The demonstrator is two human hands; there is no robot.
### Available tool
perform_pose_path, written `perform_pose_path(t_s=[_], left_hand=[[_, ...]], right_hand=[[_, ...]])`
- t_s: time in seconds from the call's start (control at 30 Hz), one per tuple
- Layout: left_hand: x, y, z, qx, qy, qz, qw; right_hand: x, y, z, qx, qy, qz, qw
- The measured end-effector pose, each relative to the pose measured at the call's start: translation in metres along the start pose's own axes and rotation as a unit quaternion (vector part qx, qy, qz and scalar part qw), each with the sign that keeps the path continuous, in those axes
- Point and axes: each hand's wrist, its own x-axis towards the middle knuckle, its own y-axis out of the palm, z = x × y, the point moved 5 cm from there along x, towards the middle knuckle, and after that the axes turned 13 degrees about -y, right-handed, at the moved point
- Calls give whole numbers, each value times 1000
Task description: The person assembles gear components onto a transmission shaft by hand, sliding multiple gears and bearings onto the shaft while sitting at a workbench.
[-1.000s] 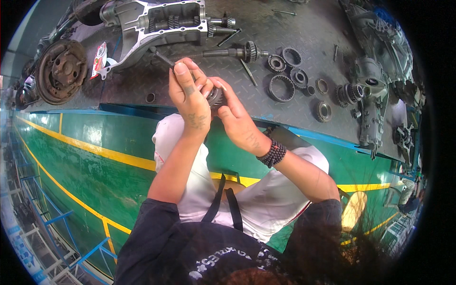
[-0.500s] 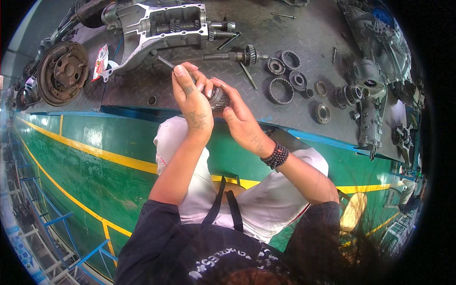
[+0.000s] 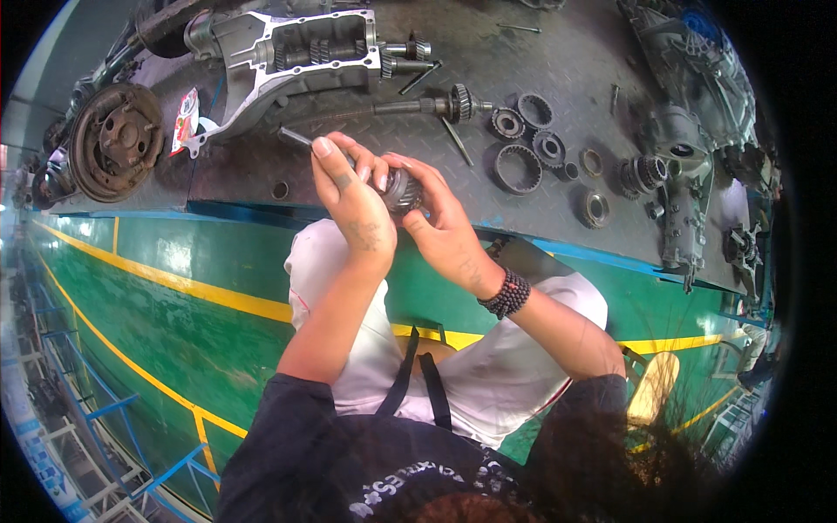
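Observation:
Both hands are around a metal gear shaft at the near edge of the bench. Its helical gear shows between my palms, and a slim bare rod end juts out to the upper left past my left thumb. My left hand is closed around the rod part. On the right side, my right hand curls its fingers and thumb about the gear. The middle of the shaft is hidden behind my left fingers, so how gear and rod join cannot be seen. A small ring lies left of my hands.
Beyond my hands, an open gearbox housing and a long geared shaft lie on the dark metal bench. Several gear rings are grouped to the right, near another gearbox casing. A rusty brake drum assembly stands at far left.
The rod end has dipped slightly and slid a little left, and more of the gear's toothed side shows. Both hands keep their hold; the whole view has shifted slightly.

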Motion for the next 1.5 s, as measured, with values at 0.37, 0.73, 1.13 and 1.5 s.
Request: perform_pose_path(t_s=[0.37,0.73,1.13,1.5], left_hand=[[-15,7,-6,15,54,-4,998],[-9,-2,-4,25,43,-31,998],[-6,-9,-5,11,66,-42,997],[0,-1,1,36,91,-48,994]], right_hand=[[-1,8,14,-83,-15,-17,996],[-1,13,14,-85,-6,-5,996],[0,18,12,-75,-11,-13,997],[2,8,12,-98,-4,-38,994]])
